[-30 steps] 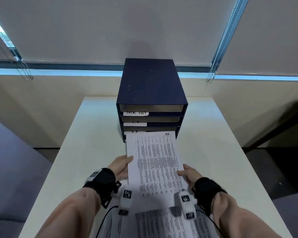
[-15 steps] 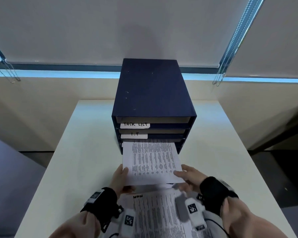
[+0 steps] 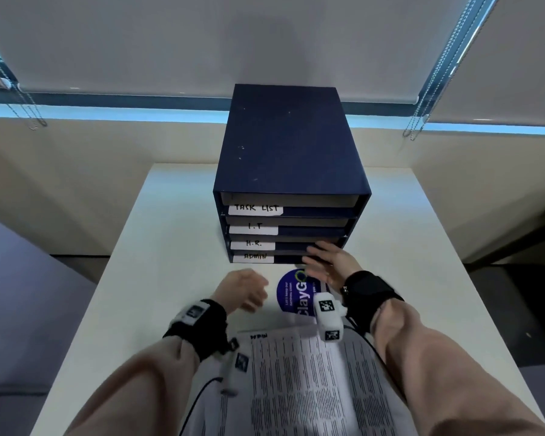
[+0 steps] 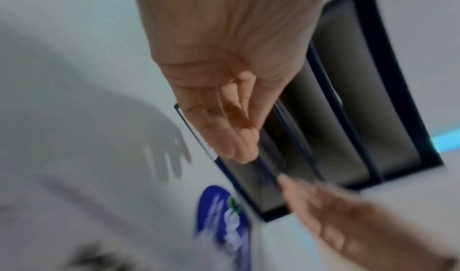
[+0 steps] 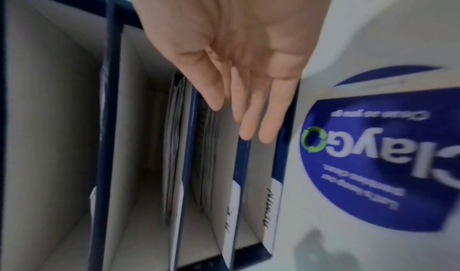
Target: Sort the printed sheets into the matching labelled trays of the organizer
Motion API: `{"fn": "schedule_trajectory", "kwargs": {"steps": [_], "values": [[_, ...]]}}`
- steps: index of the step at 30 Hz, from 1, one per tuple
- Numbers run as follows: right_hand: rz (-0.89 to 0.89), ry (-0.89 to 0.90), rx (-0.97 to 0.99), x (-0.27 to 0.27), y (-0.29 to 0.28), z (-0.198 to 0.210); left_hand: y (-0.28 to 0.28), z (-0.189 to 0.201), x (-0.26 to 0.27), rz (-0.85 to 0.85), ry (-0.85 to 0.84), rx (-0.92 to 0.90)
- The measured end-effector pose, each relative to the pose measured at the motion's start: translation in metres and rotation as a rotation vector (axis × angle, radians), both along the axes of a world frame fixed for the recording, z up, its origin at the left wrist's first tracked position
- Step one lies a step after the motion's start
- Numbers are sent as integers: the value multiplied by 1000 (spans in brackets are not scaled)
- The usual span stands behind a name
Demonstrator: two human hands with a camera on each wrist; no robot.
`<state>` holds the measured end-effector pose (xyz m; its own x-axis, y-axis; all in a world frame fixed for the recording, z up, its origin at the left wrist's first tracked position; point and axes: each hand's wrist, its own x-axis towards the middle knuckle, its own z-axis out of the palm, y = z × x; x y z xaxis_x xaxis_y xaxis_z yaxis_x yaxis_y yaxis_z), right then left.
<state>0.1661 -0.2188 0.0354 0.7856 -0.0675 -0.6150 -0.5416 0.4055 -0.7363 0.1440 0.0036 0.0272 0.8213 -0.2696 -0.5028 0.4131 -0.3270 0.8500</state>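
Observation:
The dark blue organizer [image 3: 288,152] stands mid-table with four trays labelled TASK LIST [image 3: 256,208], I.T, H.R. [image 3: 253,243] and ADMIN [image 3: 255,256]. My right hand [image 3: 323,262] is held with straight fingers [image 5: 248,118] at the front of the two lowest trays and grips nothing. Sheets [image 5: 175,137] lie inside the middle trays. My left hand [image 3: 247,291] hovers over the table in front of the organizer, loosely curled and empty. A stack of printed sheets [image 3: 302,379] lies near me between my forearms, its top sheet headed ADMIN.
A round blue ClayGo sticker [image 3: 291,292] is on the white table [image 3: 170,247] between the stack and the organizer. Drawn blinds and a low wall stand behind the table. Floor drops away on both sides of the table.
The sheet both hands held has slid into the third tray and is out of sight from the head view. Both hands have let go, and the left has pulled back.

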Motion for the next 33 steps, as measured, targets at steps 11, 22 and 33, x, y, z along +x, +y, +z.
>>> {"fn": "schedule_trajectory", "kwargs": {"steps": [11, 22, 33], "values": [[44, 76, -160, -132, -41, -25, 16, -59, -81, -399, -525, 897], [55, 66, -305, -164, -44, -29, 30, -57, -100, -392, -362, 660], [323, -15, -248, -174, -32, -15, 16, 23, -80, 28, -287, -45]]}}
